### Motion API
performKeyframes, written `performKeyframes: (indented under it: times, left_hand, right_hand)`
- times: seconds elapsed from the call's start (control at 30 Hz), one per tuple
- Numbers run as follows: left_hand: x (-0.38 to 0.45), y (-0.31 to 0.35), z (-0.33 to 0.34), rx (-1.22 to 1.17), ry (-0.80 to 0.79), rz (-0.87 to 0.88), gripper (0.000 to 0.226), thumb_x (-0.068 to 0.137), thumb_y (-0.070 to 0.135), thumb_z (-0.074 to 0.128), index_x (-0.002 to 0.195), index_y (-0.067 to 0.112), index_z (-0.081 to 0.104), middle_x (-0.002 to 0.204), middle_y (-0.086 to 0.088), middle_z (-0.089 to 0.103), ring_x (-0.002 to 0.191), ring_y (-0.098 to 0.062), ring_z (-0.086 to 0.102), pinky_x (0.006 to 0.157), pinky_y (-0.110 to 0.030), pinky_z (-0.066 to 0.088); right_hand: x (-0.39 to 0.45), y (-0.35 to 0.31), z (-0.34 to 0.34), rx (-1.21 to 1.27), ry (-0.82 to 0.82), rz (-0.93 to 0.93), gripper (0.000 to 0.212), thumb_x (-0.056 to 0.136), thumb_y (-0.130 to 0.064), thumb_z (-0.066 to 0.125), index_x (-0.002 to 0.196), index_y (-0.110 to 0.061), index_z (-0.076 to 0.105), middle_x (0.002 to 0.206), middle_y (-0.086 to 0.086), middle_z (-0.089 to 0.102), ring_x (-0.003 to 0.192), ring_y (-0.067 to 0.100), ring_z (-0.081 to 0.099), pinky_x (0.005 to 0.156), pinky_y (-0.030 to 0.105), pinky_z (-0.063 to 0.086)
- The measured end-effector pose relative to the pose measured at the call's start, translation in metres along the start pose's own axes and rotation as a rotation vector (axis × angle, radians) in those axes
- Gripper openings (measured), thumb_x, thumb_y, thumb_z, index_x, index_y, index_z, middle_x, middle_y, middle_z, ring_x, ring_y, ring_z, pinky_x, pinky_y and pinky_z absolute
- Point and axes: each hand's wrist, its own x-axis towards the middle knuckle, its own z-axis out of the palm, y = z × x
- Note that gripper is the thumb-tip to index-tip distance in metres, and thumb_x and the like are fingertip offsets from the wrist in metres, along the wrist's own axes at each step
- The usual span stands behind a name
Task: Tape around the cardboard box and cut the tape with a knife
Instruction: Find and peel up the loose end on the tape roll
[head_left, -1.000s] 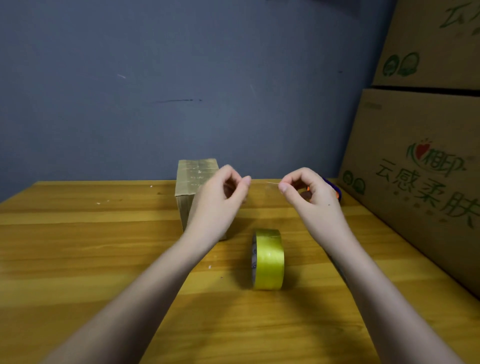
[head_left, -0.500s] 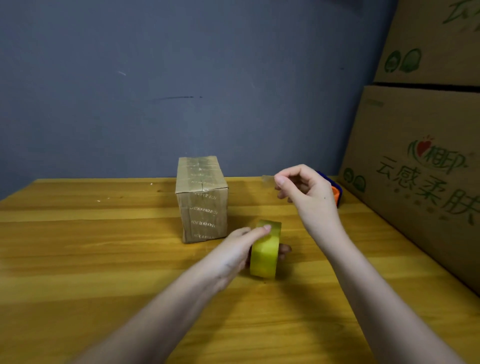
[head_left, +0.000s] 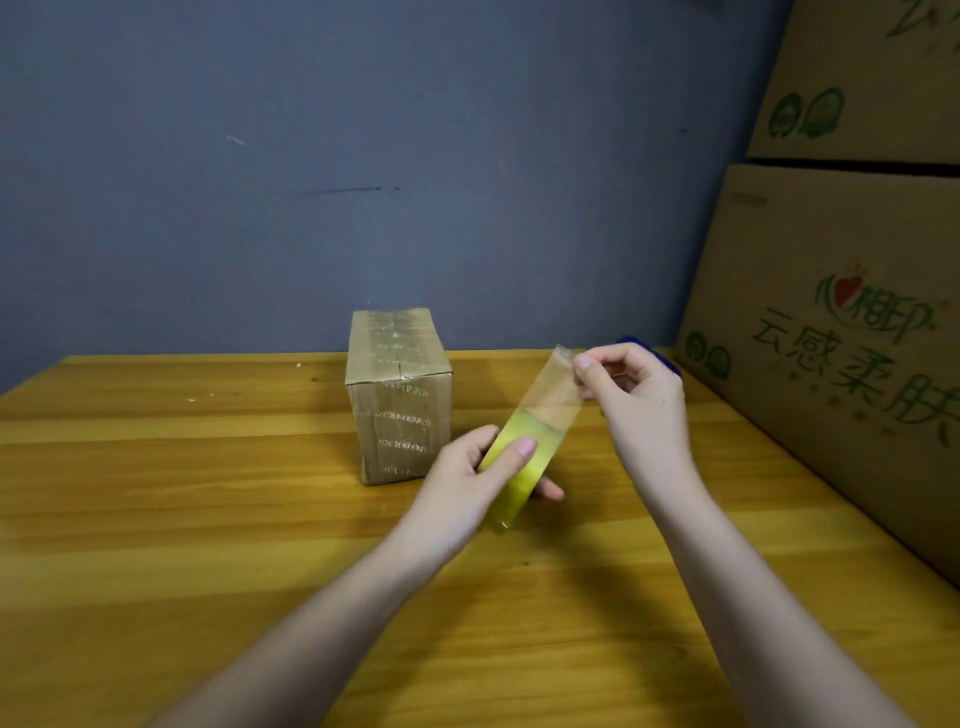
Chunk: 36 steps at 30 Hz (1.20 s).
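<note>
Yellow tape roll (head_left: 521, 470), brown cardboard box (head_left: 399, 395) (pale lettering), blue-grey wall (head_left: 363, 156).

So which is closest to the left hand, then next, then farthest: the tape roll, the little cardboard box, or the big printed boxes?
Seen from the head camera:
1. The tape roll: the left hand grips it.
2. The little cardboard box: just behind the hand, a bit to its left, standing on the table.
3. The big printed boxes: far right, stacked at the table's edge.
</note>
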Motion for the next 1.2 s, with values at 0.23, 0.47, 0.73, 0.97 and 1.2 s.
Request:
performKeyframes:
  times: [0.23,0.47,0.73,0.97,1.2]
  left_hand:
    - [-0.003,0.003,-0.007,0.041,-0.068,0.114,0.019,0.092,0.022,0.050,0.101,0.011,0.062,0.074,-0.003,0.073,0.074,-0.006,0.066,0.066,-0.013,0.046]
    - [-0.003,0.005,-0.010,0.094,-0.100,0.155,0.023,0.091,0.025,0.050,0.109,0.016,0.063,0.084,-0.004,0.075,0.087,-0.011,0.068,0.076,-0.015,0.047]
    - [-0.005,0.004,-0.011,0.101,-0.107,0.184,0.024,0.091,0.021,0.050,0.106,0.008,0.063,0.086,-0.010,0.075,0.088,-0.011,0.068,0.077,-0.013,0.046]
    - [0.003,-0.001,-0.012,0.152,0.062,0.110,0.013,0.094,0.024,0.051,0.089,0.014,0.057,0.059,-0.005,0.063,0.056,-0.015,0.060,0.063,-0.026,0.049]
    - [0.018,0.001,0.001,0.784,-0.054,0.102,0.085,0.076,0.018,0.066,0.144,0.008,0.016,0.148,-0.009,0.035,0.134,-0.025,0.036,0.105,-0.031,0.034]
  right_hand:
    - [-0.002,0.010,0.004,0.035,-0.150,0.099,0.012,0.088,-0.014,0.062,0.090,-0.004,0.068,0.080,0.003,0.068,0.064,-0.003,0.060,0.056,0.006,0.045]
    - [-0.005,0.017,0.005,0.119,-0.322,0.292,0.011,0.090,-0.022,0.059,0.087,-0.018,0.068,0.085,-0.004,0.067,0.086,0.014,0.062,0.077,0.034,0.051]
    - [-0.009,0.036,0.021,0.428,-0.455,0.723,0.029,0.084,-0.028,0.057,0.106,-0.010,0.063,0.085,0.011,0.058,0.062,0.018,0.057,0.052,0.026,0.046]
    - [-0.016,0.038,0.023,-0.003,-0.031,0.198,0.019,0.097,-0.006,0.043,0.098,-0.017,0.059,0.087,-0.004,0.063,0.084,0.017,0.062,0.075,0.023,0.047]
    - [-0.030,0.002,0.039,-0.298,-0.357,-0.022,0.049,0.095,-0.051,0.034,0.135,-0.026,0.047,0.127,-0.017,0.047,0.121,-0.002,0.036,0.100,0.022,0.028]
